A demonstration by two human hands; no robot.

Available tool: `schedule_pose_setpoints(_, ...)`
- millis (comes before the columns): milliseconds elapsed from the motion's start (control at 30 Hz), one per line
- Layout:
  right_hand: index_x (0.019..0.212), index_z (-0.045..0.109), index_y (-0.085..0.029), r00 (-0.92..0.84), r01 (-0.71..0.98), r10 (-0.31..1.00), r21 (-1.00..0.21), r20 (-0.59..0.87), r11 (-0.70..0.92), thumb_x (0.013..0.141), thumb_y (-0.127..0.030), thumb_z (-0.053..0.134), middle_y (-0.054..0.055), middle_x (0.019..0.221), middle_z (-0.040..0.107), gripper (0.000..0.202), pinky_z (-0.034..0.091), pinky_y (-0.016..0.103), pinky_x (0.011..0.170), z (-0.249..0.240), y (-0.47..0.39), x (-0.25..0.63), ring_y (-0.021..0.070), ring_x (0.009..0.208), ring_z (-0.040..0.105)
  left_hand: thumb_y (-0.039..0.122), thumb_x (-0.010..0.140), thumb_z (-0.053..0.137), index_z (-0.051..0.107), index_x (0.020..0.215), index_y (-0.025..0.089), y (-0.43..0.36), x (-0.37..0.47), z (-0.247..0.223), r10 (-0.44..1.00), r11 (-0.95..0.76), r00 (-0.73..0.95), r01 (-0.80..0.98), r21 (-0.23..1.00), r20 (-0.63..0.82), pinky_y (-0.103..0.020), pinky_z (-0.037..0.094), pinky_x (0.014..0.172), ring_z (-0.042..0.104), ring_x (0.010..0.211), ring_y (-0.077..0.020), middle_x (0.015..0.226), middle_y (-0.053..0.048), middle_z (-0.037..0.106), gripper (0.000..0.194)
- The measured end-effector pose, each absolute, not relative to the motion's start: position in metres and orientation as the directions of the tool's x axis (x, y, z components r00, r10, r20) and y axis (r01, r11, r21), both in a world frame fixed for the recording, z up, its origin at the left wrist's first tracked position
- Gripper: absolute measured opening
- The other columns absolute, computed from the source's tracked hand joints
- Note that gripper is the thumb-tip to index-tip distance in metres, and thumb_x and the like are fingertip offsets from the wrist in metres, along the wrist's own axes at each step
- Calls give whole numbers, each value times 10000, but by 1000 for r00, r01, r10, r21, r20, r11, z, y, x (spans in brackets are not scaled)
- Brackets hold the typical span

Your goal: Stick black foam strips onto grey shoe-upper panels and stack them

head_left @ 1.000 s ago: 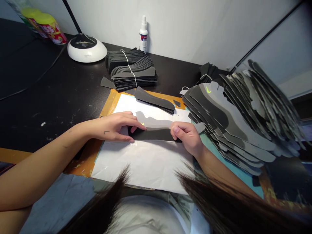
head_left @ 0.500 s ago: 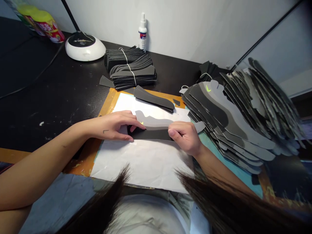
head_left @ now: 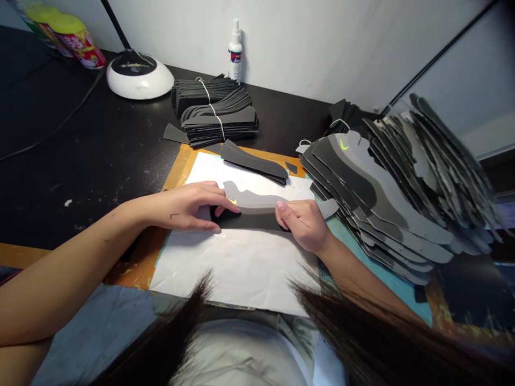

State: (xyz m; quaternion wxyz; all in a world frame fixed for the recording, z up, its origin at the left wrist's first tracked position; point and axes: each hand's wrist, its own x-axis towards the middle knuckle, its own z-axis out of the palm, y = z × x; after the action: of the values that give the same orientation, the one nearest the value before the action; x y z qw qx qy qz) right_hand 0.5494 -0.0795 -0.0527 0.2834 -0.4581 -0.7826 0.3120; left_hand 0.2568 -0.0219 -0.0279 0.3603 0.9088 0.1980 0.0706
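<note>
A grey shoe-upper piece with a dark lower band and a small yellow-green swoosh lies flat across the white paper. My left hand rests on its left end, thumb and fingers apart, the fingertips touching the dark band. On the right part of the piece my right hand is closed in a fist, thumb over the curled fingers. Whatever the fist may hold is hidden. Just behind the piece lies a small stack of dark curved strips.
Tied bundles of dark strips stand at the back, with a white spray bottle behind them. A large pile of shoe-upper pieces leans at the right. The lamp base and snack canisters are at the back left.
My right fist has shifted slightly left along the piece. My left hand and the piece stay in place.
</note>
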Motion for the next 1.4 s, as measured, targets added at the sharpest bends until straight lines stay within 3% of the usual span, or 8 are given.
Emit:
schedule_pose_setpoints(933, 542, 389, -195, -412, 638, 904, -670, 118, 378, 1029, -438, 344, -18, 505, 404, 546, 251, 309, 554, -49, -79, 545, 112, 498, 383, 368, 906, 691, 651, 1265, 240, -24, 258, -26, 419, -669, 908, 316, 673, -10, -286, 427, 878, 540, 946, -205, 956, -63, 636, 383)
schedule_pose_setpoints(1267, 546, 305, -196, -406, 671, 901, -620, 150, 406, 1010, -386, 379, -31, 487, 356, 507, 219, 302, 537, -48, -80, 542, 100, 481, 327, 321, 918, 675, 642, 1280, 247, -22, 257, -29, 413, -675, 911, 311, 669, -7, -282, 421, 879, 542, 945, -200, 952, -55, 637, 371)
schedule_pose_setpoints(1400, 555, 248, -196, -400, 676, 900, -608, 173, 417, 1006, -368, 409, -41, 483, 299, 509, 200, 299, 525, -49, -80, 542, 96, 476, 279, 219, 944, 602, 628, 1294, 237, -23, 257, -29, 402, -686, 915, 309, 659, -10, -276, 419, 863, 537, 917, -195, 936, -56, 633, 352)
